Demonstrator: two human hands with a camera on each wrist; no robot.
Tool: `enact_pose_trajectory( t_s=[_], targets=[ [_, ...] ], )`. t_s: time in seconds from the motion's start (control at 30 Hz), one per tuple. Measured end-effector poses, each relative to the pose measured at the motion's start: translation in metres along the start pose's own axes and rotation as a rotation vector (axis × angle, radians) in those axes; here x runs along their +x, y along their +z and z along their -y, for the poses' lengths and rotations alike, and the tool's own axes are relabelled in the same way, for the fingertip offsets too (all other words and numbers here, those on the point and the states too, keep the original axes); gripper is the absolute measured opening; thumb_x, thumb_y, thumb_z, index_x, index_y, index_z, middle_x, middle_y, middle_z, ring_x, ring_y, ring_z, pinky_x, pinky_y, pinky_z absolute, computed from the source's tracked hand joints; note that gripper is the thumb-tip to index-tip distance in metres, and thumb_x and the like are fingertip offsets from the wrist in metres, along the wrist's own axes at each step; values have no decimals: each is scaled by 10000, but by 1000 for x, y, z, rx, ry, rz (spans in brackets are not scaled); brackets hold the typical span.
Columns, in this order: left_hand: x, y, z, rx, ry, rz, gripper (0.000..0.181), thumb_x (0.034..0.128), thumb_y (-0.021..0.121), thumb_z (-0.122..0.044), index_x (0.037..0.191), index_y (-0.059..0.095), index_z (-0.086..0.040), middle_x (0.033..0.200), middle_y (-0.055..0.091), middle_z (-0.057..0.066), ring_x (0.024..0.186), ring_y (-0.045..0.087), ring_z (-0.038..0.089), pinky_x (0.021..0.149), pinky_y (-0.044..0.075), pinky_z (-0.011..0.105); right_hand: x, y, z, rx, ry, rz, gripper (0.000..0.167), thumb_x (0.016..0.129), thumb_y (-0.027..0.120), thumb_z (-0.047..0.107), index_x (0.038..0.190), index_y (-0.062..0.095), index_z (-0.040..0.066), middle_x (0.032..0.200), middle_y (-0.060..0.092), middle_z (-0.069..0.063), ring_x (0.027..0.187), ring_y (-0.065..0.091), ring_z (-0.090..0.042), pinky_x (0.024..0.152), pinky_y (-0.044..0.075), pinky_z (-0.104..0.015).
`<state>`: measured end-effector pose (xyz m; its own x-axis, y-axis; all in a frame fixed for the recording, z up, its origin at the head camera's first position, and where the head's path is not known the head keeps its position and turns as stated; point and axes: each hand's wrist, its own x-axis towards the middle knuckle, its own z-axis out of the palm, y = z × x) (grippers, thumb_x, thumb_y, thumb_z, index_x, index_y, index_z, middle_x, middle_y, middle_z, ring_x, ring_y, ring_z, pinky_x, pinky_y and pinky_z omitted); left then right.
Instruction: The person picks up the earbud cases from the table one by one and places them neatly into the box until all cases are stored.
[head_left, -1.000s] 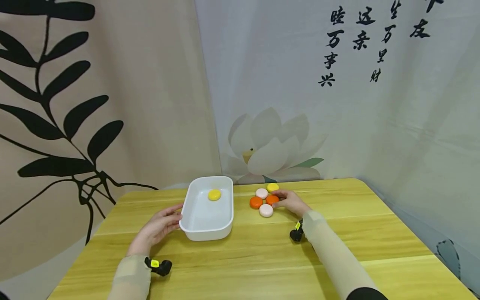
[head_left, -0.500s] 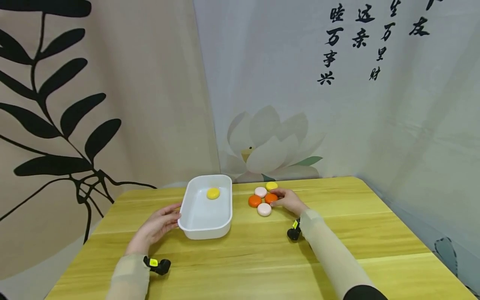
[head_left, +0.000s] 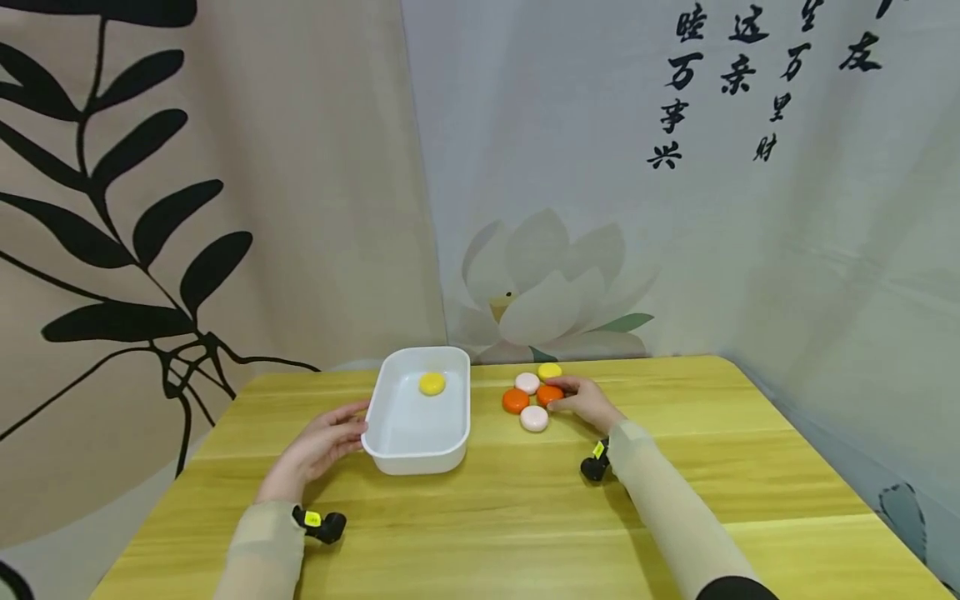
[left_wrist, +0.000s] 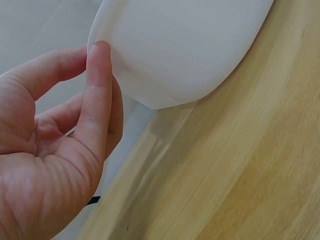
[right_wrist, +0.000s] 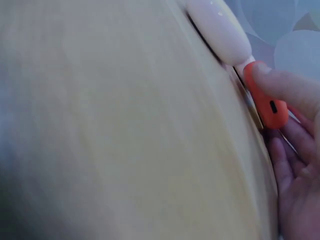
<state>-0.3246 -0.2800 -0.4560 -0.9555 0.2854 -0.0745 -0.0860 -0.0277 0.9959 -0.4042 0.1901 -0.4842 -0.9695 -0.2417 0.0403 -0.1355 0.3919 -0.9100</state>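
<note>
A white rectangular tray stands on the table's left half, with one yellow disc inside. At the tray's left rim my left hand holds the edge between thumb and fingers; the left wrist view shows a fingertip against the outer wall. To the right, my right hand pinches an orange rounded disc, which has a small dark slot in its side. Around it lie another orange disc, two pale pink discs and a second yellow disc.
The wooden table has its back edge close behind the discs and tray. A hanging cloth with plant, flower and character prints rises behind it. Each wrist carries a small black camera.
The view shifts slightly. Both hands, the tray and the discs keep the same places relative to each other.
</note>
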Motion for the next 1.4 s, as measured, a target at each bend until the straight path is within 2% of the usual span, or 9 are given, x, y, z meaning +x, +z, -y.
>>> enact_pose_trajectory(
  t_s=[0.07,0.4,0.63,0.77,0.97,1.17,1.27,1.4],
  targets=[
    [0,0,0,0,4,15,609,971,557,-34,1475,243,102,1050,615,63,858,640,145,786,557,256,-1,-1,-1,39,10,-6,516,845,746,70,1331,579,24,1350,550,-163,1228,501,-312,1050,395,-444],
    [-2,1,-2,-31,-6,5,603,965,542,6,1471,233,115,1030,608,74,840,640,148,775,559,253,2,-2,-6,103,7,-10,516,852,741,76,1336,570,16,1358,541,-171,1244,485,-320,1074,365,-451],
    [-1,2,-5,-37,3,5,604,960,549,10,1466,239,121,1029,603,82,833,641,148,769,561,251,4,-5,0,118,34,-17,529,852,739,79,1345,559,10,1366,536,-167,1224,497,-307,1073,365,-438],
    [-1,1,-3,-25,-7,0,606,958,559,0,1467,250,113,1046,610,73,853,643,155,784,560,262,6,-6,5,110,64,-32,526,841,757,108,1333,582,42,1368,537,-145,1183,511,-293,1069,351,-455],
    [1,2,0,-11,-21,-18,602,951,574,-6,1463,277,102,1055,600,83,855,640,157,797,558,268,7,-10,14,119,66,-34,538,853,738,104,1355,556,39,1334,563,-123,1123,522,-268,977,385,-408],
    [0,2,0,4,-18,-4,603,959,570,-21,1466,268,103,1045,597,79,849,635,153,794,557,264,8,-18,19,54,36,-43,521,840,755,114,1329,586,52,1301,588,-117,1052,568,-251,847,476,-311],
    [0,0,-1,7,-17,-7,603,961,572,-28,1464,268,105,1036,596,80,835,634,147,783,558,256,9,-22,24,28,-8,-39,534,845,750,113,1336,568,14,1325,569,-149,1067,579,-272,878,507,-334],
    [0,2,-1,5,-25,-15,601,957,582,-33,1463,284,96,1041,603,76,841,637,153,787,558,260,7,-30,30,47,-8,-19,558,857,733,100,1363,527,-15,1342,548,-176,1103,567,-301,956,484,-446]
  ],
)
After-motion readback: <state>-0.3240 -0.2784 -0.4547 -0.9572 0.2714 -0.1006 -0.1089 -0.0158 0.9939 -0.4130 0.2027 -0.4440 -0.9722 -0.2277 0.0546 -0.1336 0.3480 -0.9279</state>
